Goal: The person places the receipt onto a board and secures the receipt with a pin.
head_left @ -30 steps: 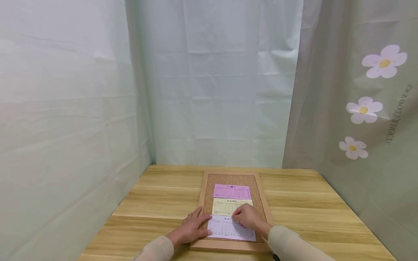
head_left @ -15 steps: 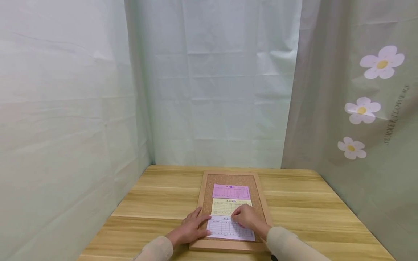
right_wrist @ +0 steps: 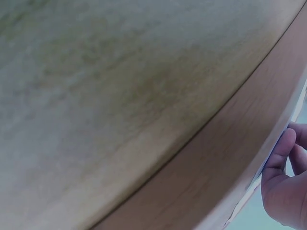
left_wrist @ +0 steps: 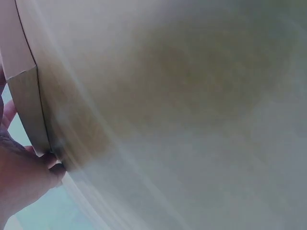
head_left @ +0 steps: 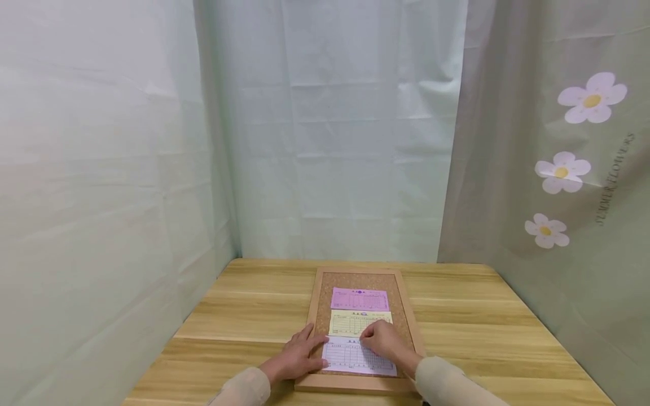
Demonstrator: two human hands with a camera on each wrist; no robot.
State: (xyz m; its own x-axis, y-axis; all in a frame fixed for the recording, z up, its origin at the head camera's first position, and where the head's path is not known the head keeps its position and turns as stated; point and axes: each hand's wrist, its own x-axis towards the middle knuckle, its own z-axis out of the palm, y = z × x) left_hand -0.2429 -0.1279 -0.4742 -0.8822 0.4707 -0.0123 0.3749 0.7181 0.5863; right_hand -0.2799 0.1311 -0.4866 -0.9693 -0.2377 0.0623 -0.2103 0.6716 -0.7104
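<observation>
A framed cork board (head_left: 324, 282) lies on the table, bearing a pink form (head_left: 350, 301), a yellow form (head_left: 339, 324) and a white form (head_left: 345, 359) in a column. Small purple spots mark the top middle of the pink and yellow sheets. My left hand (head_left: 297, 355) rests over the board's left frame, thumb and index finger extended onto the white form's left edge. At that form's top edge my right hand (head_left: 384, 340) pinches with thumb and fingertips; they hide whatever small thing is between them. The right wrist view shows the thumb (right_wrist: 283, 148) meeting the fingers.
The wooden table (head_left: 487, 327) extends on both sides of the board. Pale curtains (head_left: 345, 141) enclose it at the back and sides, with printed flowers (head_left: 561, 172) on the right one. A dark object at the board's near right corner is mostly hidden by the right sleeve.
Both hands keep their places on the board and the forms lie as before. The head view has shifted very slightly.
</observation>
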